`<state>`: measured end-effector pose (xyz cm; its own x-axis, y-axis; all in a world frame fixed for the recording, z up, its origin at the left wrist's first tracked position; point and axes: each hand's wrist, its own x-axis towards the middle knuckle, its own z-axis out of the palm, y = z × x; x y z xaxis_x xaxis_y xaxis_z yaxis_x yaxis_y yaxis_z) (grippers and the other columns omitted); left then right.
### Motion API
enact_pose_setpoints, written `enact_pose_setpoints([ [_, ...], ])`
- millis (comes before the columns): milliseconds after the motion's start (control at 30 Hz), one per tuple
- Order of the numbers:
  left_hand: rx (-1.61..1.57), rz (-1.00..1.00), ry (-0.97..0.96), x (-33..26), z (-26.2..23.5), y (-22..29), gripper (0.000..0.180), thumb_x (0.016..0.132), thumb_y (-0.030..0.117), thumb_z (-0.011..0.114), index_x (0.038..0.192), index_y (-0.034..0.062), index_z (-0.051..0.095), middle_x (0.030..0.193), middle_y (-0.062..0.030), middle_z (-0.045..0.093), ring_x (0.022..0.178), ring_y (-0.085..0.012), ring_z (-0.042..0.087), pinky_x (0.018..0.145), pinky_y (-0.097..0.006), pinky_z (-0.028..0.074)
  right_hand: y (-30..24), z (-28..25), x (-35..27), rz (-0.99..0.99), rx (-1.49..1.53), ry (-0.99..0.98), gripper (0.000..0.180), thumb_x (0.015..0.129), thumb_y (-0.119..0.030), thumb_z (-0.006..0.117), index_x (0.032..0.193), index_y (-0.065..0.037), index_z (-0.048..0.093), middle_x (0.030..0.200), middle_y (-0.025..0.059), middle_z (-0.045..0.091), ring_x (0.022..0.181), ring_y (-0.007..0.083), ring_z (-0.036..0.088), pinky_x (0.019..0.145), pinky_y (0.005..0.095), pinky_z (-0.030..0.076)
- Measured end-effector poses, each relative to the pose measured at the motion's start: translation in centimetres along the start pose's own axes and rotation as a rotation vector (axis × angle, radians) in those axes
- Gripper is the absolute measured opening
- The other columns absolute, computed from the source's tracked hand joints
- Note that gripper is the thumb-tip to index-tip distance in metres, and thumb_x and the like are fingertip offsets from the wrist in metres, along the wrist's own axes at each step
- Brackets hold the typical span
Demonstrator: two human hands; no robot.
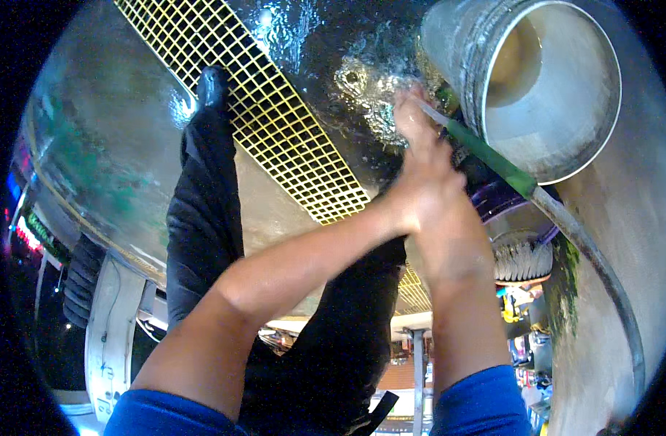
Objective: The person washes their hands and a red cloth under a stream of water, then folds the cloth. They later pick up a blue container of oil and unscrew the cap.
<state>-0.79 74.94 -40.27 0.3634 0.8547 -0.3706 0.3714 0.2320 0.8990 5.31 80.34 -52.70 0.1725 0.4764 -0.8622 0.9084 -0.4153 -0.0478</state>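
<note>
Hose [594,251]: rubbery look, dull, grimy; green end section [493,158] smoother, plastic-looking.
Bucket [576,120]: looks like metal, satin inside, scuffed outside.
Grating [297,156]: open grid, material unclear.
Floor [126,102]: smooth, glossy where wet.
Trousers [202,218]: matt cloth.
Sleeves [180,413]: soft matt cloth.

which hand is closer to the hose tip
Right. The right hand reaches out right beside the hose tip; the left hand overlaps it farther back, away from the tip.

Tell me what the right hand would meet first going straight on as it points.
The right hand would probably meet the splashing water on the dark wet floor; blur leaves depth unclear.
</note>
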Motion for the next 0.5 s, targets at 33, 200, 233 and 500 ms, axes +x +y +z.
enact_pose_setpoints([
  [33, 0.020, 0.144, -0.113, -1.6, -0.5, 2.5, 0.034, 0.089, 0.022, 0.053, 0.116, 0.0018, 0.056, 0.120, -0.0239, 0.050, 0.121, -0.0413, 0.041, 0.103, -0.050, 0.034, 1.3, 1.3, 1.0, -0.126, -0.186, 0.157, 0.045, 0.095, -0.024, 0.045, 0.136, -0.006, 0.045, 0.142, 0.0178, 0.042, 0.133, 0.0361, 0.037, 0.111, 0.0464, 0.028],
  [200, -0.547, 0.282, -0.266, -4.0, -5.7, 15.6, 0.028, 0.082, 0.027, 0.060, 0.103, 0.0076, 0.062, 0.109, -0.0165, 0.057, 0.117, -0.0374, 0.047, 0.101, -0.055, 0.034, 2.4, 3.5, 1.6, -0.362, -0.601, 0.267, 0.041, 0.093, -0.022, 0.048, 0.133, -0.008, 0.049, 0.138, 0.0148, 0.045, 0.134, 0.0346, 0.036, 0.111, 0.0516, 0.025],
  [233, -0.550, 0.273, -0.263, -3.1, -5.5, 14.6, 0.030, 0.083, 0.028, 0.060, 0.105, 0.0085, 0.063, 0.110, -0.0163, 0.057, 0.118, -0.0380, 0.046, 0.101, -0.056, 0.034, 0.7, 2.4, 0.4, -0.408, -0.680, 0.167, 0.042, 0.093, -0.021, 0.047, 0.133, -0.009, 0.049, 0.139, 0.0146, 0.044, 0.135, 0.0344, 0.035, 0.111, 0.0512, 0.024],
  [500, 0.936, 0.000, -0.222, 9.3, -0.1, -9.2, 0.042, 0.084, 0.036, 0.055, 0.120, 0.0160, 0.064, 0.120, -0.0144, 0.062, 0.126, -0.0429, 0.041, 0.101, -0.064, 0.029, 0.3, -1.1, -1.1, -0.617, -0.675, 0.116, 0.060, 0.095, -0.030, 0.044, 0.149, -0.012, 0.026, 0.156, 0.0158, 0.018, 0.145, 0.0333, 0.011, 0.118, 0.0413, 0.012],
])
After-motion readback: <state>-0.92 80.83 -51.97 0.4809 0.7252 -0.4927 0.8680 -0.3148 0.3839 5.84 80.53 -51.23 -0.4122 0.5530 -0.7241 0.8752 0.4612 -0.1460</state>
